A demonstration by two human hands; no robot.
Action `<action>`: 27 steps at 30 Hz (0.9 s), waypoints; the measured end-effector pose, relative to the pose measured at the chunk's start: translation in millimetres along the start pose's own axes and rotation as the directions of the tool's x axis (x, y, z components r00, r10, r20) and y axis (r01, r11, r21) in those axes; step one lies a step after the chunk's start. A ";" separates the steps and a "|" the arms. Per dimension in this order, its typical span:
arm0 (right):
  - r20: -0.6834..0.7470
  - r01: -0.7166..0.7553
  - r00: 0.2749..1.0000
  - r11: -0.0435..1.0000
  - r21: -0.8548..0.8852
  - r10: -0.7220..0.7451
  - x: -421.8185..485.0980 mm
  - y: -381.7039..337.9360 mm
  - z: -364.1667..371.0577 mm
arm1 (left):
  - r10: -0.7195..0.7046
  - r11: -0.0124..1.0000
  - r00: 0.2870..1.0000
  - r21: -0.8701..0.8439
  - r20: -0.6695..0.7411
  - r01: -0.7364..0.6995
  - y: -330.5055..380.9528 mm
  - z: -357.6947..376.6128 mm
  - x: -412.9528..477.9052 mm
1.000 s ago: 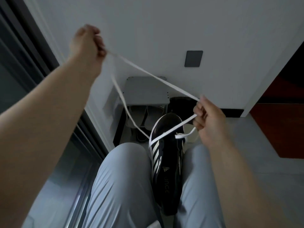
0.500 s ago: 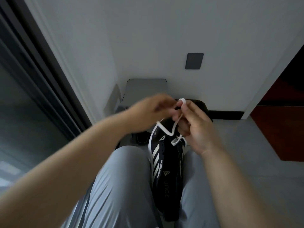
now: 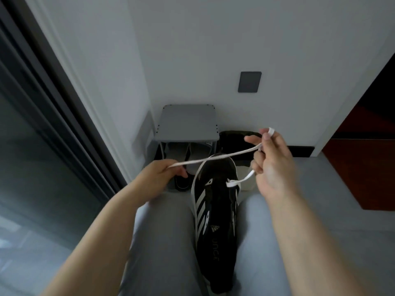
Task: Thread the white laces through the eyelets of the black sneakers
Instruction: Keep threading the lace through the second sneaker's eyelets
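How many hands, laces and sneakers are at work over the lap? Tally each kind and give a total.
Hands: 2, left hand and right hand
White lace: 1
Black sneaker: 1
Total: 4

The black sneaker [image 3: 215, 221] lies wedged between the person's thighs [image 3: 162, 242], which close off both its long sides. Over its toe the white lace [image 3: 224, 155] stretches from the left hand [image 3: 158, 178] to the right hand [image 3: 273, 167], barring a straight reach down; another strand crosses the gap from the sneaker's right edge to the right hand. Beyond the toe, a grey stool [image 3: 187, 122] and the wall [image 3: 192, 50] block the way. Left of the sneaker a dark door frame [image 3: 53, 92] crowds in. Right of it, open floor [image 3: 320, 199].
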State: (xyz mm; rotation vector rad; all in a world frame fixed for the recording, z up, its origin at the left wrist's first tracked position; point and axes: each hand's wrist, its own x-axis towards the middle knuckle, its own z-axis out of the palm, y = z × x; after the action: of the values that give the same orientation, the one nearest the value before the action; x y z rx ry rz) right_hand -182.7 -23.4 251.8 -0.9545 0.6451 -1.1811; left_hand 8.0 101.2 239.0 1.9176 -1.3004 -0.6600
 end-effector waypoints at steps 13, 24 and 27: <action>0.149 0.173 0.985 0.414 -0.894 -0.090 -20.8 14.0 2.8 | -0.037 0.577 0.991 -0.807 0.126 0.124 18.7 46.3 5.3; 0.265 0.091 0.938 0.575 -0.813 0.226 -24.4 16.8 5.6 | -0.123 0.826 0.988 -0.561 -0.095 0.049 14.4 59.1 8.5; 0.177 0.058 0.954 0.429 -0.902 0.243 -27.4 16.8 6.2 | -0.092 0.897 0.978 -0.443 -0.189 -0.001 13.8 61.3 5.5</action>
State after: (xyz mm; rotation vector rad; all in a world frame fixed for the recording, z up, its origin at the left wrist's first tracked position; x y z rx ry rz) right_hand -177.4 6.0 238.4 -1.9481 1.1238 -0.4721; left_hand -43.3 76.0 212.2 1.5946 -0.8854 -0.6912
